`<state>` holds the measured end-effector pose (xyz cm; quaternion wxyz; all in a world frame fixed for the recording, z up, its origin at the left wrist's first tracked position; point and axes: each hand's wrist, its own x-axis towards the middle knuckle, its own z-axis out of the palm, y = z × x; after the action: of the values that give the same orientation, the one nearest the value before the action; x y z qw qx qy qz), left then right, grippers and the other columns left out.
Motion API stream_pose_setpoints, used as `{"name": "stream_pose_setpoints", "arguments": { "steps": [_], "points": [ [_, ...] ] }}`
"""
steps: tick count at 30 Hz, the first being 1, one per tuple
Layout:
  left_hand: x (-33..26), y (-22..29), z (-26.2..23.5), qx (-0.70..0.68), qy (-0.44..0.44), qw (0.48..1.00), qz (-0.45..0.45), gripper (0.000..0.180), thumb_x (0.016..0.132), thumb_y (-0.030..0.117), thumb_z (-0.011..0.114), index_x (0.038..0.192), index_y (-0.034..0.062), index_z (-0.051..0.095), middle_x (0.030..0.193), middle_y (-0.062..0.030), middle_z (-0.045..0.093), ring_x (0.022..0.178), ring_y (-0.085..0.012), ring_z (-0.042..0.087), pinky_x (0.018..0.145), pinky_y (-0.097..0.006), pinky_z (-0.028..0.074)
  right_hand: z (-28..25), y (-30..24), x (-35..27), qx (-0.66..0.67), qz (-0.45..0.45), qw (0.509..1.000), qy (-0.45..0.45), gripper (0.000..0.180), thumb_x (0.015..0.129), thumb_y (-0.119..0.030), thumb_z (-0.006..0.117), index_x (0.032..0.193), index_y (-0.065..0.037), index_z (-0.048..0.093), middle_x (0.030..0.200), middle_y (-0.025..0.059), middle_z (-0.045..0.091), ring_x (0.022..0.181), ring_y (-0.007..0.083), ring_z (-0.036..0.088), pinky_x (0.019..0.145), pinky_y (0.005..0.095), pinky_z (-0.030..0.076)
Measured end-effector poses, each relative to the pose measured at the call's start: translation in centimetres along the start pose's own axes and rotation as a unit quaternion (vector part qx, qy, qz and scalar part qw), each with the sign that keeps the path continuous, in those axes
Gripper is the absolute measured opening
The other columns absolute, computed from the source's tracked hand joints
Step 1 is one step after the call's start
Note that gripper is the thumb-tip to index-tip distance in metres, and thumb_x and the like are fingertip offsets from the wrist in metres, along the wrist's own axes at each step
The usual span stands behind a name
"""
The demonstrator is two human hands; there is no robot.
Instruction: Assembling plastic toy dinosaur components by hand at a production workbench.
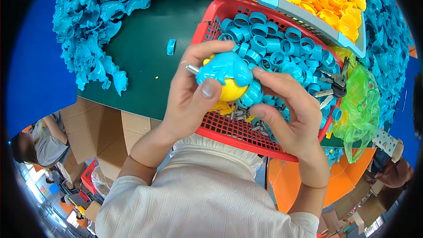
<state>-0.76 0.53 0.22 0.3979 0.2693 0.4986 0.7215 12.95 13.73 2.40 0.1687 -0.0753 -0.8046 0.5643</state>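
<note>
Over a red plastic basket (pixel 204 31), both hands grip a rounded blue and yellow plastic toy part (pixel 224 68). My left hand (pixel 185 97) is closed around its left side, thumb across the front and fingers behind. A threaded metal bolt (pixel 192 69) sticks out on that side by the fingers. My right hand (pixel 299 110) pinches the right side, where a smaller blue rounded section (pixel 251 94) shows between thumb and fingers. The part's underside is hidden. Below it, the basket holds many blue plastic rings (pixel 259 43), small yellow pieces (pixel 222 107) and small metal pieces (pixel 240 115).
A blue-grey basket (pixel 304 20) of yellow shells stands behind the red one. Keys (pixel 337 81) and a green plastic bag (pixel 359 101) lie at its right. Blue shells (pixel 97 22) are heaped on the green table (pixel 141 61) at left, with more far right. Cardboard boxes (pixel 88 128) stand below left.
</note>
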Motion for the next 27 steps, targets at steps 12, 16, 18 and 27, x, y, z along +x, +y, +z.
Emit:
{"name": "stream_pose_setpoints", "arguments": {
  "steps": [12, 16, 18, 27],
  "points": [
    [0.1, -1.3, -0.1, 0.059, -0.045, 0.994, 0.084, 0.08, 0.083, 0.042, 0.058, 0.136, 0.0021, 0.014, 0.125, -0.0165, 0.036, 0.111, -0.0222, 0.045, 0.092, -0.031, 0.04, 1.0, 0.1, -0.1, 0.028, 0.012, 1.0, 0.0, 0.056, 0.074, -0.004, 0.068, 0.125, 0.002, 0.044, 0.118, 0.0153, 0.052, 0.093, 0.0181, 0.056, 0.078, 0.0292, 0.049],
    [0.6, -1.3, -0.8, 0.253, -0.135, 0.938, 0.195, 0.08, 0.075, 0.047, 0.065, 0.132, 0.002, 0.033, 0.124, -0.0163, 0.04, 0.105, -0.0256, 0.047, 0.09, -0.034, 0.039, 0.5, 0.1, 0.5, -0.095, -0.05, 0.992, 0.071, 0.058, 0.064, 0.005, 0.068, 0.119, 0.002, 0.05, 0.098, 0.0153, 0.058, 0.08, 0.0226, 0.06, 0.07, 0.0302, 0.05],
    [0.3, -0.7, 0.2, 0.253, -0.1, 0.945, 0.184, 0.082, 0.069, 0.044, 0.072, 0.13, 0.0021, 0.037, 0.123, -0.0159, 0.043, 0.102, -0.0273, 0.047, 0.087, -0.034, 0.04, 0.4, 0.1, 0.4, -0.077, -0.051, 0.994, 0.064, 0.059, 0.064, 0.005, 0.067, 0.12, 0.002, 0.05, 0.099, 0.0157, 0.059, 0.081, 0.0234, 0.06, 0.072, 0.0307, 0.05],
    [-0.7, -1.0, 0.5, 0.299, -0.033, 0.938, 0.17, 0.082, 0.063, 0.036, 0.079, 0.123, -0.0028, 0.038, 0.116, -0.0161, 0.049, 0.094, -0.0289, 0.054, 0.079, -0.034, 0.046, 0.1, -0.7, -0.2, 0.043, 0.027, 0.999, 0.007, 0.056, 0.067, 0.003, 0.059, 0.122, 0.005, 0.049, 0.109, 0.0174, 0.056, 0.094, 0.0224, 0.059, 0.079, 0.0295, 0.051]
  ]
}}
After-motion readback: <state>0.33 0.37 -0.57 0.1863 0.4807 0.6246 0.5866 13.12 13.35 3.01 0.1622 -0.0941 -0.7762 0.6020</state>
